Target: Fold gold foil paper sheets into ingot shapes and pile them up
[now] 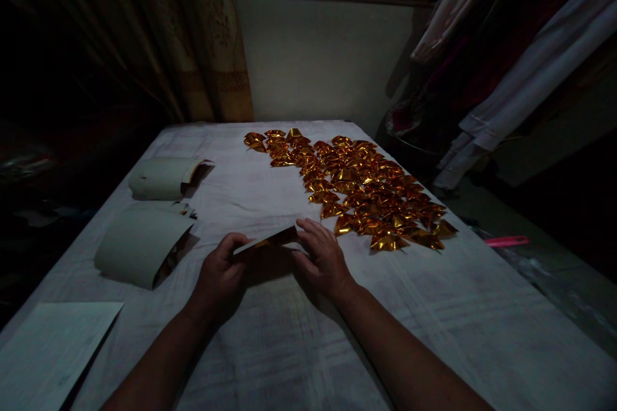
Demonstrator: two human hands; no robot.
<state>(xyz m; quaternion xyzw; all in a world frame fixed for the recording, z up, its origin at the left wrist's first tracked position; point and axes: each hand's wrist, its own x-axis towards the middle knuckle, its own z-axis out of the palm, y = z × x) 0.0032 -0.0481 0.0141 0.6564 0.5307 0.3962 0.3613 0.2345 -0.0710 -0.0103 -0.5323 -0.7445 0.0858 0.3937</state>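
In front of me, a small sheet of foil paper (266,240) is held up off the cloth, pale on its upper side and dark gold beneath. My left hand (222,268) pinches its left end between thumb and fingers. At the other end, my right hand (324,258) grips the sheet with the thumb below and fingers fairly straight above. Beyond my right hand spreads a heap of folded gold foil pieces (361,186), boat-like with pointed ends. Two curled stacks of paper, the nearer one (139,244) and the farther one (161,178), lie left of my left hand.
A white checked cloth (424,340) covers the table. At the near left lies a flat pale sheet or board (62,347). Curtains (212,32) hang behind on the left, clothes (530,64) on the right. A pink handle (507,241) shows past the right edge.
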